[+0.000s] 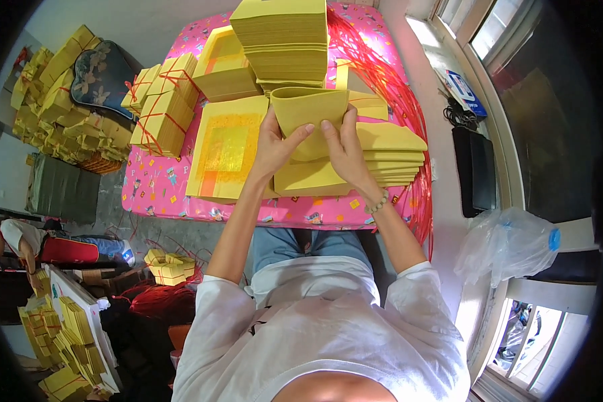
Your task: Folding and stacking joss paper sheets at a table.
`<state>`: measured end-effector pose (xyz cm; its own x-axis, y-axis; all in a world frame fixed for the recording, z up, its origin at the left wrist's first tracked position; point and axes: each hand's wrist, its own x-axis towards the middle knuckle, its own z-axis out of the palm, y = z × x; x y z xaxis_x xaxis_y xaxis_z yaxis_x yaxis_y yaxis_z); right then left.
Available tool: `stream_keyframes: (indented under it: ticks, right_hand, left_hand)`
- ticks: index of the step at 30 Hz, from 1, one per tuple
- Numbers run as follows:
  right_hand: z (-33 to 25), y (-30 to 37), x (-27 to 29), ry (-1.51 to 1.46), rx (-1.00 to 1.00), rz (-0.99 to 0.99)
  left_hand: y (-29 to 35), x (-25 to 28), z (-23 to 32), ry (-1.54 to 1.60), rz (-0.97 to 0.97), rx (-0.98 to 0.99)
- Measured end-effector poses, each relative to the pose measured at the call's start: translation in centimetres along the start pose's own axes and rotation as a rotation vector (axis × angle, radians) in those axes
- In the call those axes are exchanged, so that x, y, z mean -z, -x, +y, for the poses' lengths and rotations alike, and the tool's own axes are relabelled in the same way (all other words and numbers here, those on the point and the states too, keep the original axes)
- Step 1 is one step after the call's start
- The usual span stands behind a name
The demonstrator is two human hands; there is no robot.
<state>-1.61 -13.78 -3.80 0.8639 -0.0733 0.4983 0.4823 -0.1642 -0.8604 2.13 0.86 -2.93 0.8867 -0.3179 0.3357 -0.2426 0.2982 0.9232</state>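
Sheet (308, 110), yellow paper, was held curled between both hands above the pink worktop (161, 191), in front of the tall stack (285, 40).

Head view: left hand (275, 147) gripped the sheet's left edge, thumb on top, fingers behind. Right hand (345, 151) pinched the right edge, index finger pressed on the face. A bead bracelet (378, 202) sat on the right wrist. Folded sheets (392, 157) lay piled just under the right hand. A gold-printed pile (224, 151) lay beside the left hand. Tied bundles (162, 100) stood at far left, red strings (398, 100) along the right edge.
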Motion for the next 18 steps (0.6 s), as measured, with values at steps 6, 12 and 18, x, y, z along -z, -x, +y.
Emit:
stream_keyframes:
  ticks: [6,12,18]
  right_hand:
    - [0.91,0.36,-0.27,0.183,0.056,0.085]
    - [0.43,0.48,-0.12,0.080,0.004,0.023]
    - [0.97,0.51,-0.26,0.075,0.006,0.036]
  left_hand:
    - [-0.14,-0.13,-0.32,-0.020,-0.002,-0.021]
    - [-0.05,-0.28,-0.19,-0.001,0.010,-0.018]
    - [-0.04,-0.57,-0.29,-0.019,0.028,-0.011]
